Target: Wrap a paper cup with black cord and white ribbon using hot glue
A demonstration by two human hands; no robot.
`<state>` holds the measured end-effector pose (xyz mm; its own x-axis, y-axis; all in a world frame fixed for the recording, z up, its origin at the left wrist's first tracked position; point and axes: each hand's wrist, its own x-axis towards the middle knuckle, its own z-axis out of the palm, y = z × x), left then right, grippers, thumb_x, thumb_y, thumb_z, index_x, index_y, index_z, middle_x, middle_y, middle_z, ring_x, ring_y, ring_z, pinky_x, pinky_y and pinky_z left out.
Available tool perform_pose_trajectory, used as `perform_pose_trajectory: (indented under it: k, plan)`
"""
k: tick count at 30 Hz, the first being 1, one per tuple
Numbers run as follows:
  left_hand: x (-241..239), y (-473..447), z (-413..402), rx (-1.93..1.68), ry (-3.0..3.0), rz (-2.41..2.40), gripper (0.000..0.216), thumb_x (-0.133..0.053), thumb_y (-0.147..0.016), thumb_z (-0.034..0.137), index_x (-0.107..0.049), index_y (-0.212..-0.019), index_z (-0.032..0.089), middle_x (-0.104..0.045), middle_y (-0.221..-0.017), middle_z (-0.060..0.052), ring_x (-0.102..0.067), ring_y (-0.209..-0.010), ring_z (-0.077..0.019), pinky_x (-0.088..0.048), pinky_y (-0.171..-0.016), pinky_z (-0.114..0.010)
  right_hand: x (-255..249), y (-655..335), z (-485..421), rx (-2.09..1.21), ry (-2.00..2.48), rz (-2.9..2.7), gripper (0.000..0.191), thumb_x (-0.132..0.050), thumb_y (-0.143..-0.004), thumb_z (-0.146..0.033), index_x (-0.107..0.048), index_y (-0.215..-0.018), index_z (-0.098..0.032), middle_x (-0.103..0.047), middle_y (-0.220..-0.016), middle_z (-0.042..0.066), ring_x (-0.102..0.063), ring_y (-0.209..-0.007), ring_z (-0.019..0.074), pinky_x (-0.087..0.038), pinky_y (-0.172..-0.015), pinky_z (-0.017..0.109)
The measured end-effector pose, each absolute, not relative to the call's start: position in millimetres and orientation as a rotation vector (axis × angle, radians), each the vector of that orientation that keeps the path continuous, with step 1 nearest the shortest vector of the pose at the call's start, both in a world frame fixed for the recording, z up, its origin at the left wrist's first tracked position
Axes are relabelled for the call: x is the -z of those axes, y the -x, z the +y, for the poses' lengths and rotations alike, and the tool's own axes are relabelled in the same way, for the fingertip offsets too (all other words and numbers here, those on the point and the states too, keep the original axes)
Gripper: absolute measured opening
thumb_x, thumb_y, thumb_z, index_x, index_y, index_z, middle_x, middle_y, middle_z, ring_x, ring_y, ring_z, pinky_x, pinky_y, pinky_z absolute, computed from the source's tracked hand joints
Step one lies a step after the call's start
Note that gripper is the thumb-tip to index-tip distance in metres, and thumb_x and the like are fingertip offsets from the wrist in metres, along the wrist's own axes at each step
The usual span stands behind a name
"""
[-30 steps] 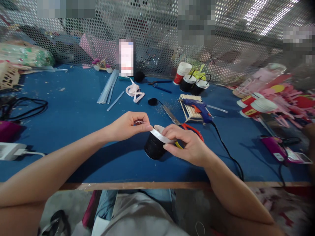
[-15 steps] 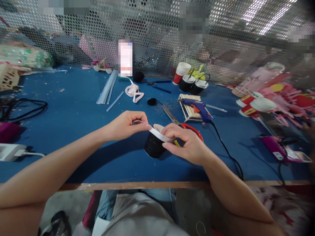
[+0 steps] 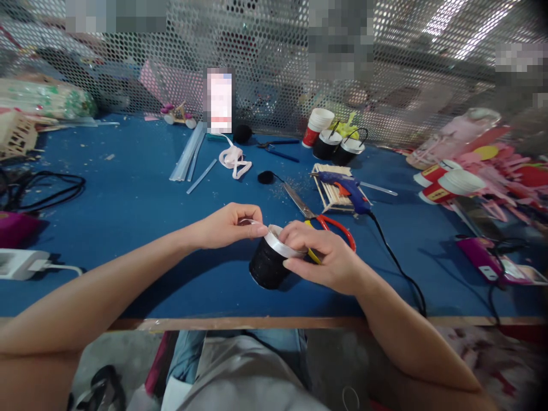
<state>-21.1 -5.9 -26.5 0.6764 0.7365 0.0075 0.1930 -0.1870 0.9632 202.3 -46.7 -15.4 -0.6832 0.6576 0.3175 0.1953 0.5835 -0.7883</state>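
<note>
A black glittery cup (image 3: pixel 268 267) lies tilted near the front of the blue table (image 3: pixel 128 211), its rim towards me. A white ribbon strip (image 3: pixel 280 245) runs round the rim. My left hand (image 3: pixel 226 226) is closed, pinching the strip's free end at the cup's upper left. My right hand (image 3: pixel 325 256) is closed round the cup's right side, with fingers pressing the ribbon against the rim.
Red-handled scissors (image 3: pixel 319 220) lie just behind my right hand. A blue glue gun (image 3: pixel 346 188) rests on a stick raft, its cord trailing to the front edge. Further back are loose pink ribbon (image 3: pixel 233 160), clear glue sticks (image 3: pixel 188 151) and several cups (image 3: pixel 331 140).
Both hands and the cup have dropped slightly towards the table. My left hand has closed in on the rim, so the ribbon span between hand and cup is shorter.
</note>
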Motion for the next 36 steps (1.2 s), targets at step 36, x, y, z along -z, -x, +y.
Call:
perform_pose_trajectory:
  k: [36]
  plan:
    - [51, -1, -22, -0.770, -1.387, 0.727, 0.038, -0.051, -0.085, 0.051, -0.056, -0.098, 0.016, -0.057, -0.094, -0.002, -0.053, -0.083, -0.0118, -0.042, -0.075, -0.023, 21, -197, -46, -0.964, 0.919, -2.106, 0.012, -0.053, -0.087, -0.027, -0.059, -0.079, -0.019, -0.061, -0.084, 0.004, -0.056, -0.083, 0.0144, -0.046, -0.077, 0.031]
